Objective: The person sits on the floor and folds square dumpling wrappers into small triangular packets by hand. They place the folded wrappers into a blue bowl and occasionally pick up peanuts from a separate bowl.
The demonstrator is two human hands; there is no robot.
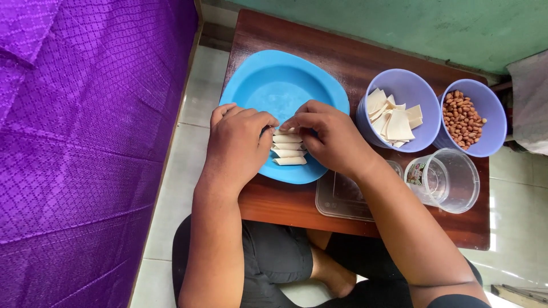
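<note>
My left hand [237,140] and my right hand [328,134] meet over the near part of a blue plate [274,85] on a small dark wooden table [342,57]. Between their fingertips they pinch a small pale dough roll [283,130]. Below it lie three finished pale rolls [289,153] in a row on the plate. Both hands have their fingers curled around the roll, which they mostly hide.
A lilac bowl [408,85] holds square pale wrappers [393,118]. A second lilac bowl [491,108] holds peanuts [462,120]. A clear plastic cup [448,179] and a flat clear lid [342,199] sit near the table's front. A purple cloth [85,142] hangs at left.
</note>
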